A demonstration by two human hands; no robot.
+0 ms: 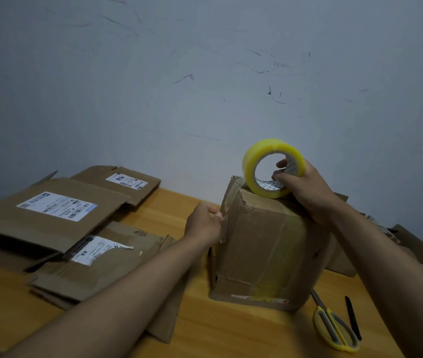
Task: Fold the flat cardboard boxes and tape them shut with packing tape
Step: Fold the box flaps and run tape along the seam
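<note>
Box (270,244) stands upright, long axis vertical, tape roll (273,167) on top.

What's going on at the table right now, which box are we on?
A person is taping an upright cardboard box on the wooden table. The right hand holds the yellow tape roll on the box's top, fingers through its core. The left hand presses the tape end against the box's left edge. Flat boxes with shipping labels lie stacked to the left, and scissors rest at the right.
</note>
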